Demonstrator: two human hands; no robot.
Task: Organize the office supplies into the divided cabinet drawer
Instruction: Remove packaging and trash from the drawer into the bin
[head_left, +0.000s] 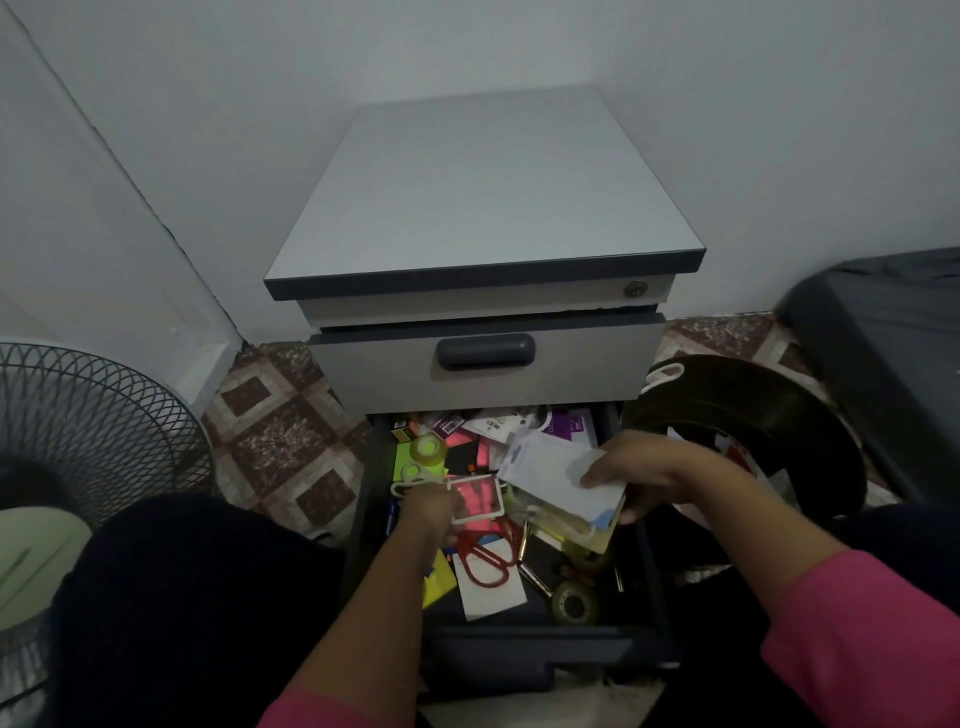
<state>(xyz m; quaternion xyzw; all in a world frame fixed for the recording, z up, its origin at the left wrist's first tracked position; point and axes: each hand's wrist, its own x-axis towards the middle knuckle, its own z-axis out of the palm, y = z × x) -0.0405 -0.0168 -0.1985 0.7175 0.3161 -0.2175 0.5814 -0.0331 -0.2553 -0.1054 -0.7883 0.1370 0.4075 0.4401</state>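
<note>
Both hands reach into the open drawer (655, 582): left hand (434, 512) grips a white frame (477, 499), right hand (636, 475) a notepad (556, 475).

Open bottom drawer (370, 499) lies crammed with jumbled supplies (485, 564).

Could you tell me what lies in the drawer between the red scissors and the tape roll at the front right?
In the head view, between the red scissors and the tape roll lie a slim metallic pen-like item and dark clutter too dim to identify.

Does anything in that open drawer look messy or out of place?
Yes. The open drawer holds a loose heap: red scissors lie across papers, tape rolls are scattered, and sticky notes overlap. No dividers are visible.
</note>
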